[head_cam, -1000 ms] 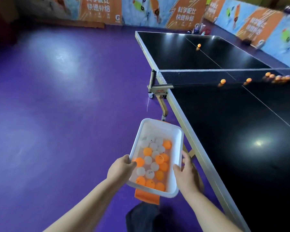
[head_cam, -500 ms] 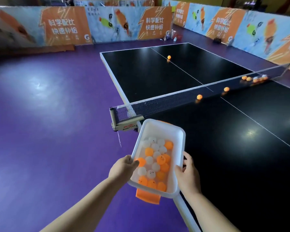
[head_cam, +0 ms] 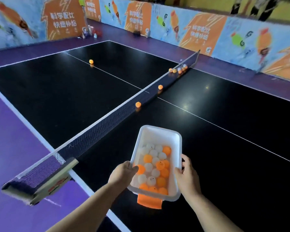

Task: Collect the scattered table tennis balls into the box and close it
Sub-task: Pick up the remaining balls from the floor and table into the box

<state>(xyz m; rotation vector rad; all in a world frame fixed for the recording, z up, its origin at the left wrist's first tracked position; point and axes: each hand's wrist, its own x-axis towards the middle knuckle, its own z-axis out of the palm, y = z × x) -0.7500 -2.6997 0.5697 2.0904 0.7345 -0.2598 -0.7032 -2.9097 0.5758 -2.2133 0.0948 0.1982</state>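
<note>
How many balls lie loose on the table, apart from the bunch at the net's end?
3: the first ball on the far half's centre line, the second ball and third ball beside the net. Blur may hide others.

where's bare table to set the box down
Bare: black tabletop right of the white box, on both sides of the centre line. Crowded: along the net, single orange balls and a ball cluster at its far end.

box (head_cam: 159,132) white, orange flap (head_cam: 149,202) under its near end. balls inside (head_cam: 155,168): white/orange mix, some with small dark print. loose balls (head_cam: 138,104) along the net (head_cam: 94,133) mostly orange. tabletop (head_cam: 224,164) black with white lines. net dark mesh, white top band. floor (head_cam: 12,131) purple. wall banners (head_cam: 203,32) light blue and orange, white lettering.
</note>
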